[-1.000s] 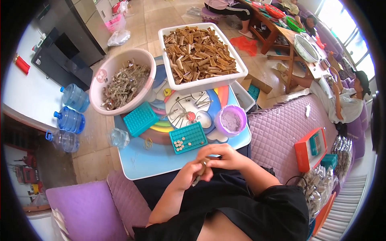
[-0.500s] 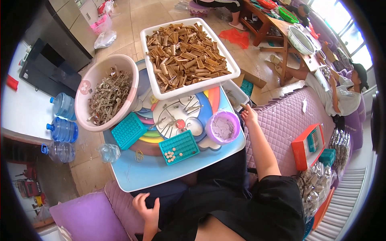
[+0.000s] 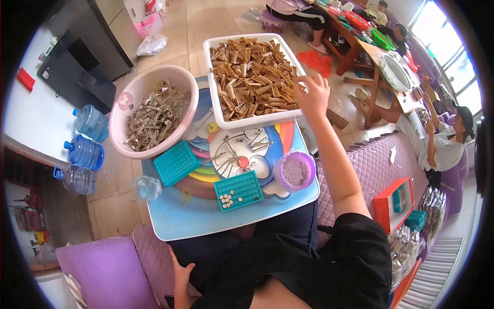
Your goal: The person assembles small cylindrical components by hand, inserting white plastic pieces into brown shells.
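My right hand (image 3: 313, 95) reaches over the right rim of a white tray (image 3: 211, 82). Its fingers are bent together; what they hold, if anything, is too small to make out. Short curved brown pieces (image 3: 254, 80) are heaped in the tray. My left hand (image 3: 181, 270) rests beside my left thigh, thumb apart from the fingers, holding nothing visible. On the blue table before me lies a teal moulded tray (image 3: 239, 190) with several small pale discs (image 3: 226, 200) at its left end. A purple bowl (image 3: 295, 171) of greyish-lilac material stands right of it.
A pink basin (image 3: 123, 129) of tangled strips stands left, beside a second teal tray (image 3: 176, 162). Clear plastic jugs (image 3: 84, 153) line the left floor. A quilted sofa (image 3: 360, 165) with an orange box (image 3: 392, 203) is at right; people sit around a wooden table (image 3: 378, 59).
My right hand has moved up from beside the table to the tray's right rim; the small brown piece it held no longer shows. My left hand has lowered toward my thigh. The view has shifted.
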Demonstrator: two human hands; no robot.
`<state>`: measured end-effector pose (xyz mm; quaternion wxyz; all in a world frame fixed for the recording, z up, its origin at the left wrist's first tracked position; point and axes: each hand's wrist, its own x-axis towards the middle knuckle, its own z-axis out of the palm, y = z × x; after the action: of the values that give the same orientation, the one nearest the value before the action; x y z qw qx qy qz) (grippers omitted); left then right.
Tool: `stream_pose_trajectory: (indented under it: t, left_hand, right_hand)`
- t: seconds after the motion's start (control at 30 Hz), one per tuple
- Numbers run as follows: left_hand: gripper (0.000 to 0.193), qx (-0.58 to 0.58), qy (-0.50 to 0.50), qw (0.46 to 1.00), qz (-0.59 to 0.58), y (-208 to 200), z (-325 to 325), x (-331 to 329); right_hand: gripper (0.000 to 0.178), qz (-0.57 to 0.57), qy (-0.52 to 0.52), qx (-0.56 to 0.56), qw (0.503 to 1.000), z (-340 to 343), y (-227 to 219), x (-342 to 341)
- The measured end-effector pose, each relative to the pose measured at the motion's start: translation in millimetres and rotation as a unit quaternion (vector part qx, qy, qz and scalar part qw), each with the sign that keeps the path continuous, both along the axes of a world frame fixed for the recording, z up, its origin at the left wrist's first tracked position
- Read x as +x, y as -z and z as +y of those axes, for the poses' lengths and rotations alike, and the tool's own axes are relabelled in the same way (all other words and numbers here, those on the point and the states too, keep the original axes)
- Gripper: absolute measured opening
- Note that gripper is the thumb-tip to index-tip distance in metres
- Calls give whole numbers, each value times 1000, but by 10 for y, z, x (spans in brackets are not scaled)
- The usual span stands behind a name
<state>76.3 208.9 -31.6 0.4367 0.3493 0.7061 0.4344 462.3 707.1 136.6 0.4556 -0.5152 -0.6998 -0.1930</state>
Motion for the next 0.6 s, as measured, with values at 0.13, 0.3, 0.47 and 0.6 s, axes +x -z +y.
stream_pose_trajectory:
  t: [0.13, 0.3, 0.47, 0.6]
  left_hand:
    - [107, 30, -13, 999, -35, -34, 8, -64]
    - [98, 76, -28, 991, -104, 76, 38, -66]
    - [91, 104, -50, 991, -66, 184, -67, -87]
    - [90, 111, -49, 990, -73, 250, -76, -117]
  right_hand:
    - [13, -46, -123, -352, 927, 185, -164, -699]
    - [17, -238, -33, -415, 877, 614, 386, -936]
    - [21, -267, 9, -405, 874, 365, 272, -1117]
    - [21, -251, 3, -371, 894, 361, 409, -1063]
